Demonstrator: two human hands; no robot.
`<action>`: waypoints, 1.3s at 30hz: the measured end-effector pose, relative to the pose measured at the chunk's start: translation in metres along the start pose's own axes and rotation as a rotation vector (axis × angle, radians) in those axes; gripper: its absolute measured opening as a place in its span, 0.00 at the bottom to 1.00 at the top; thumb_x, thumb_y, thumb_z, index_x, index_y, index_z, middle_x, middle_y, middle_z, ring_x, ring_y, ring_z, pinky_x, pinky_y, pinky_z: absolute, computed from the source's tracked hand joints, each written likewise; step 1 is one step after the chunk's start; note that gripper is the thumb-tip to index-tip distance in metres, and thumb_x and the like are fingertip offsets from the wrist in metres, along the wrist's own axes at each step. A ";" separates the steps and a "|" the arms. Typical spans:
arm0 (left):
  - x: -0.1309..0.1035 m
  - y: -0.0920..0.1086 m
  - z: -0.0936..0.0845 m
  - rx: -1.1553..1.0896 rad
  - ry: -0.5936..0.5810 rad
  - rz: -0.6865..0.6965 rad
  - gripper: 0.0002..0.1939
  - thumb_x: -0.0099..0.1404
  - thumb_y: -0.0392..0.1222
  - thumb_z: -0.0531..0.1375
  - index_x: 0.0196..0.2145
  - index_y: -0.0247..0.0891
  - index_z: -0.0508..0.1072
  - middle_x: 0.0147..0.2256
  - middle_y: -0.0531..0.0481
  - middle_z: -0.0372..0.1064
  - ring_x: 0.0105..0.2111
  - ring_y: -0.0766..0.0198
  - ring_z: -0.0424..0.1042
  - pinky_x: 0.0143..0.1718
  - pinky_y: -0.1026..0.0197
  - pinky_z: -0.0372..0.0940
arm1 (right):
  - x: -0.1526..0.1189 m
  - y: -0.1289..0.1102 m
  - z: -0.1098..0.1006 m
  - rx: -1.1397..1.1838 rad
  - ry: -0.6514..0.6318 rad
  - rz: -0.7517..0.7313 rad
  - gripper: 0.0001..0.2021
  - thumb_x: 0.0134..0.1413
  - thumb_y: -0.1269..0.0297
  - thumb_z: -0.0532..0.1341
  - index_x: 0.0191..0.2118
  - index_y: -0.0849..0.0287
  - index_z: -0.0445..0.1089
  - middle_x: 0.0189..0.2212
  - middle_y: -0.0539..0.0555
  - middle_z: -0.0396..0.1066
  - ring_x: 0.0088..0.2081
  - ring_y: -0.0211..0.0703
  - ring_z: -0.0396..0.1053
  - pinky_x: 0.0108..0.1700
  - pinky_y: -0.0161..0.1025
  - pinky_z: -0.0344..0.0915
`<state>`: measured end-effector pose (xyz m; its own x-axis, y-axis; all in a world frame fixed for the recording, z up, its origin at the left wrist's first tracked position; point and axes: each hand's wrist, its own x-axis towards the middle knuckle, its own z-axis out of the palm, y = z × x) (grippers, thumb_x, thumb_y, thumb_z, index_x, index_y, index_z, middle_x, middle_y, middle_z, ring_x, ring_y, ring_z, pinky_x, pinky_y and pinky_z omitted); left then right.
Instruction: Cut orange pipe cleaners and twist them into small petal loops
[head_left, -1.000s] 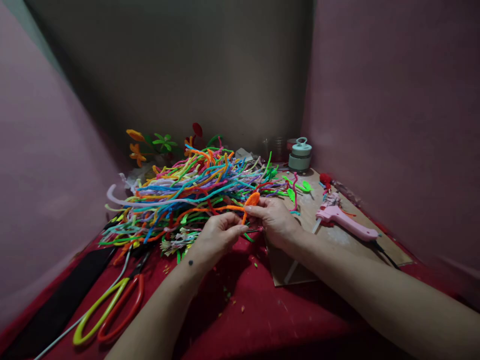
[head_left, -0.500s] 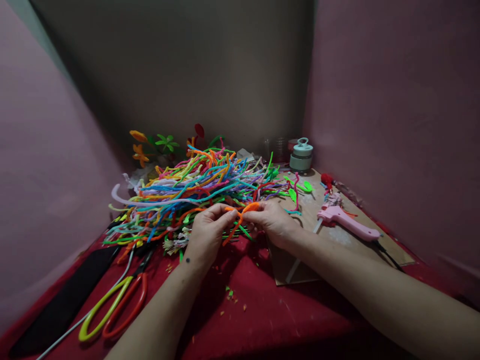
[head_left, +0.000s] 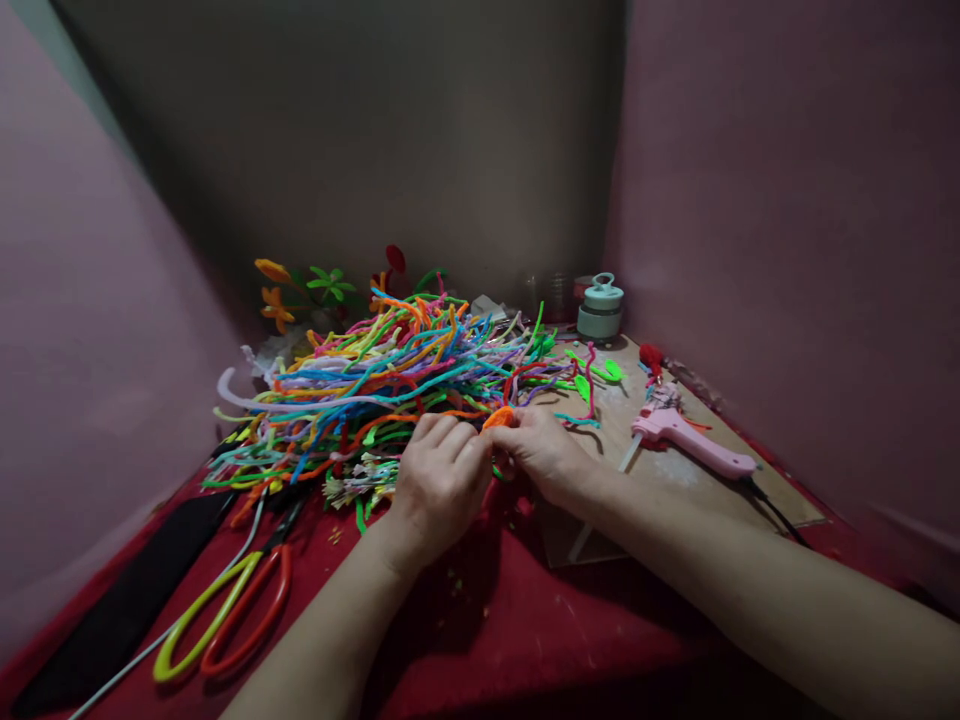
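An orange pipe cleaner (head_left: pixel 499 418), bent into a small loop, is held between my two hands in front of the pile. My right hand (head_left: pixel 544 450) pinches it near the loop. Close against it, my left hand (head_left: pixel 442 485) is closed with its back toward me and grips the lower part of the same piece; its fingertips are hidden. Behind both hands lies a big heap of coloured pipe cleaners (head_left: pixel 360 375), some with cut pale ends at the front.
Scissors (head_left: pixel 244 610) with yellow and red handles lie at left beside a black strip (head_left: pixel 127 610) and a white cord. At right a pink glue gun (head_left: pixel 697 440) rests on a board (head_left: pixel 780 490). A pale green jar (head_left: pixel 600 308) and fuzzy flowers (head_left: pixel 277 308) stand behind.
My left hand has turned over and moved right, closing around the lower ends of the orange pipe cleaner. The crossed tails that showed before are now covered. My right hand keeps its pinch.
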<state>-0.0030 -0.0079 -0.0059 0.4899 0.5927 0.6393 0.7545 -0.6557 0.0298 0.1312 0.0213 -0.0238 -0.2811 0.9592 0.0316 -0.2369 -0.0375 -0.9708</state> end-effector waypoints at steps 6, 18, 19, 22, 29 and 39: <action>0.007 -0.005 -0.012 -0.358 -0.057 -0.208 0.08 0.61 0.38 0.54 0.31 0.37 0.73 0.32 0.46 0.70 0.35 0.61 0.66 0.39 0.58 0.58 | 0.002 -0.002 -0.003 0.042 -0.026 -0.025 0.03 0.38 0.69 0.59 0.20 0.61 0.66 0.13 0.44 0.59 0.17 0.30 0.52 0.21 0.31 0.48; 0.006 -0.025 -0.007 -1.420 -0.378 -1.001 0.09 0.50 0.42 0.64 0.23 0.32 0.71 0.20 0.52 0.65 0.18 0.73 0.60 0.19 0.69 0.52 | -0.002 -0.010 -0.003 -0.350 -0.039 -0.355 0.05 0.45 0.70 0.57 0.26 0.61 0.70 0.24 0.49 0.67 0.28 0.37 0.63 0.33 0.35 0.58; 0.006 -0.025 -0.007 -1.427 -0.386 -1.007 0.09 0.50 0.42 0.64 0.23 0.32 0.72 0.20 0.51 0.66 0.18 0.72 0.61 0.20 0.68 0.53 | -0.003 -0.010 -0.004 -0.400 -0.039 -0.399 0.05 0.45 0.71 0.56 0.26 0.60 0.70 0.24 0.49 0.67 0.28 0.37 0.63 0.34 0.35 0.58; 0.007 -0.023 -0.009 -1.377 -0.372 -1.010 0.07 0.47 0.39 0.64 0.23 0.32 0.73 0.20 0.50 0.66 0.20 0.69 0.64 0.24 0.66 0.57 | -0.005 -0.011 -0.005 -0.514 -0.035 -0.483 0.06 0.46 0.72 0.56 0.25 0.59 0.70 0.24 0.49 0.67 0.29 0.37 0.63 0.34 0.35 0.57; 0.009 -0.006 -0.008 -0.434 -0.173 -0.533 0.07 0.54 0.39 0.57 0.20 0.36 0.70 0.21 0.50 0.65 0.23 0.64 0.62 0.28 0.61 0.55 | -0.004 -0.004 -0.001 -0.560 0.095 -0.429 0.06 0.45 0.72 0.56 0.22 0.60 0.68 0.21 0.48 0.64 0.26 0.36 0.59 0.31 0.35 0.54; 0.007 -0.005 -0.010 -0.356 -0.050 -0.442 0.10 0.58 0.45 0.56 0.29 0.36 0.72 0.29 0.46 0.70 0.32 0.58 0.66 0.38 0.56 0.59 | 0.001 -0.006 -0.002 -0.070 0.031 -0.150 0.04 0.40 0.67 0.60 0.21 0.62 0.69 0.17 0.46 0.62 0.22 0.33 0.56 0.28 0.34 0.52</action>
<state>-0.0077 -0.0046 0.0059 0.1878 0.8620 0.4708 0.7028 -0.4528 0.5487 0.1342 0.0230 -0.0180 -0.2184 0.9607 0.1714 -0.2080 0.1257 -0.9700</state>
